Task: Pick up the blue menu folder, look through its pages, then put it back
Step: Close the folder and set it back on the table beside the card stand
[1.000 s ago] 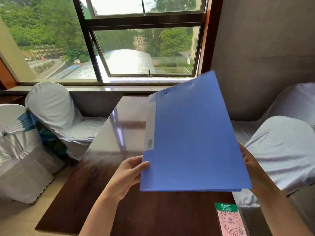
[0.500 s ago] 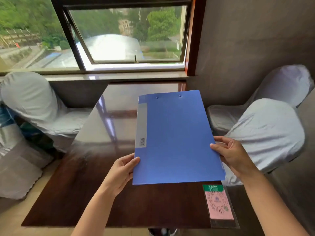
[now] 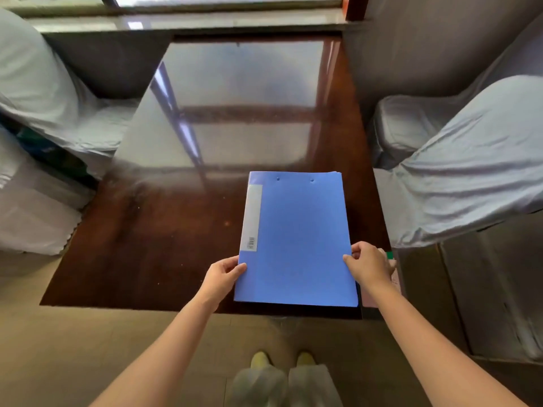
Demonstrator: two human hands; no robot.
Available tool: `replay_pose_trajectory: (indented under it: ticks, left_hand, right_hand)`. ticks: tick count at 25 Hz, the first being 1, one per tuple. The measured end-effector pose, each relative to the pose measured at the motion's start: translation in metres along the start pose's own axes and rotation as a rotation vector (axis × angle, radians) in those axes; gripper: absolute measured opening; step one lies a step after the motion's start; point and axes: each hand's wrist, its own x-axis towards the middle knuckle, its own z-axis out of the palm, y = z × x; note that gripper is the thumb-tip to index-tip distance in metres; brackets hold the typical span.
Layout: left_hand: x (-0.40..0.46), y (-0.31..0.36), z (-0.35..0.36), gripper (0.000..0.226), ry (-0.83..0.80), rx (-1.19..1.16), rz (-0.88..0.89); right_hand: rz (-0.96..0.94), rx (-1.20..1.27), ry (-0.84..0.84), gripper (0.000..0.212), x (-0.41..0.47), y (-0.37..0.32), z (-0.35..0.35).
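The blue menu folder (image 3: 296, 239) is closed, with a grey spine label on its left side. It lies flat or nearly flat on the dark glossy wooden table (image 3: 164, 230), near the front right corner. My left hand (image 3: 221, 274) pinches its lower left edge. My right hand (image 3: 368, 264) pinches its lower right edge. Sheet edges show at the folder's top right corner.
White-covered chairs stand on the left (image 3: 44, 92) and on the right (image 3: 458, 160). A pink and green card (image 3: 392, 270) lies at the table's right front edge, mostly hidden by my right hand. The window sill (image 3: 188, 22) runs behind the table. My shoes (image 3: 282, 359) show below.
The folder came down from a raised, tilted hold in front of the window to a low position on the table. My right hand moved onto its lower right edge. The camera tilted downward.
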Motion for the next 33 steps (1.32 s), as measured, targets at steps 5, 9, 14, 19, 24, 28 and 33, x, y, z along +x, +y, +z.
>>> replay_pose_trajectory:
  ticks: [5,9,14,19,24,28,33]
  left_hand:
    - [0.012,-0.014,0.012,0.021,0.088,0.212,0.025]
    - [0.01,-0.016,0.019,0.039,0.265,0.514,0.171]
    - [-0.015,-0.027,0.029,0.087,-0.008,0.844,0.479]
    - [-0.021,-0.039,0.035,0.091,-0.113,1.177,0.52]
    - [-0.022,-0.041,0.034,0.079,-0.088,1.221,0.643]
    - [-0.024,-0.047,0.032,0.073,-0.069,1.237,0.7]
    - [-0.021,-0.049,0.03,0.07,-0.089,1.223,0.716]
  right_hand:
    - [0.0,-0.065,-0.003,0.014,0.013,0.009,0.023]
    - [-0.088,-0.187,0.119,0.036,0.003,0.017,0.026]
    - [-0.554,-0.524,-0.161,0.095,-0.03,0.041,0.032]
    - [-0.551,-0.626,-0.271,0.093,-0.04,0.064,0.045]
    - [-0.569,-0.636,-0.227,0.088,-0.042,0.066,0.048]
    - [-0.593,-0.636,-0.206,0.081,-0.048,0.068,0.044]
    - [-0.626,-0.615,-0.119,0.077,-0.053,0.067,0.036]
